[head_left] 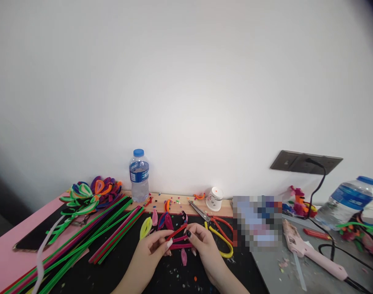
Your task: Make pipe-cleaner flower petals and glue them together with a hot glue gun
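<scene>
Low in the middle of the head view, my left hand (pixel 151 249) and my right hand (pixel 205 247) are close together above a black mat. A red pipe cleaner (pixel 178 232) runs between them, its ends pinched in the fingers of both. Just below it are pink pipe cleaner lengths (pixel 179 246), partly hidden by my fingers. Around my hands lie small looped pieces: a yellow loop (pixel 145 228), a pink loop (pixel 155 217) and another pink loop (pixel 183 257). Scissors (pixel 201 212) with orange handles lie beyond my right hand, beside a curved yellow piece (pixel 229 244).
Long pipe cleaners (pixel 79 241) and a bundle of colourful loops (pixel 91 192) lie left. A water bottle (pixel 139 177) and paper cup (pixel 215 200) stand by the wall. Right are a pink glue gun (pixel 315 259), its black cord (pixel 310 204) and another bottle (pixel 351 200).
</scene>
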A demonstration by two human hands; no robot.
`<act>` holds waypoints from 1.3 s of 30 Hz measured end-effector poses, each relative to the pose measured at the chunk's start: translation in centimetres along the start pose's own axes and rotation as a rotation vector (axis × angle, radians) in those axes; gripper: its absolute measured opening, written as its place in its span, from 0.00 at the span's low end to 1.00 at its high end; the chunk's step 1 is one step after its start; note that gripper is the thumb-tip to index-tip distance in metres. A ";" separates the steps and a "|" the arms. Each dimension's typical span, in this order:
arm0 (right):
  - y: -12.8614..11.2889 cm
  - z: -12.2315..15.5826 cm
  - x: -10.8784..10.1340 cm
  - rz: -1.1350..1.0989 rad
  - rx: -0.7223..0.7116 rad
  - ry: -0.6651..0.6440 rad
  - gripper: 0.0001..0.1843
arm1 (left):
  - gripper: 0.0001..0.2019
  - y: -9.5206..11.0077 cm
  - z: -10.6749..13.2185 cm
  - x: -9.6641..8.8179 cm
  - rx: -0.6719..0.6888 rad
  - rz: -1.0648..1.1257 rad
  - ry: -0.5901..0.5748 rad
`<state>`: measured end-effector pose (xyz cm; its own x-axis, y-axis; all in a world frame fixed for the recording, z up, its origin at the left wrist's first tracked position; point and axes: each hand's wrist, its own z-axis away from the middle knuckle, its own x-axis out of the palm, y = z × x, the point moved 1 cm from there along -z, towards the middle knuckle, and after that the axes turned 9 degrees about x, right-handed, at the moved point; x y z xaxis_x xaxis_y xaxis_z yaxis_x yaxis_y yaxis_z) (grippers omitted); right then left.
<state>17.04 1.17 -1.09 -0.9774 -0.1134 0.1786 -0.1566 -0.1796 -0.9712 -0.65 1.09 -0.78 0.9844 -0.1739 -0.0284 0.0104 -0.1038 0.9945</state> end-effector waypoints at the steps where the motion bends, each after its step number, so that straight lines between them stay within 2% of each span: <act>1: 0.1 -0.1 0.0 0.011 0.009 0.007 0.17 | 0.16 0.1 0.0 0.0 0.001 -0.010 0.010; 7: 0.5 -0.1 0.0 0.066 0.035 -0.016 0.22 | 0.16 0.6 0.0 -0.1 0.013 0.000 0.107; 12: -0.1 0.1 0.8 0.071 0.083 -0.075 0.18 | 0.16 0.6 0.0 -0.2 -0.001 0.021 0.110; 19: 0.0 -0.1 0.9 0.069 0.079 -0.041 0.19 | 0.15 0.0 -0.1 0.2 -0.028 0.127 0.007; 27: 0.2 -0.2 0.5 0.029 0.101 -0.015 0.17 | 0.12 -0.7 0.2 0.4 -0.079 0.026 -0.170; 39: 0.1 -0.2 0.5 0.040 0.114 -0.022 0.19 | 0.10 -0.3 0.3 0.6 -0.013 -0.101 -0.257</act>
<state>16.47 1.31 -1.11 -0.9789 -0.1442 0.1450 -0.0993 -0.2846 -0.9535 -0.17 0.69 -1.11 0.9014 -0.4060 -0.1506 0.1101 -0.1213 0.9865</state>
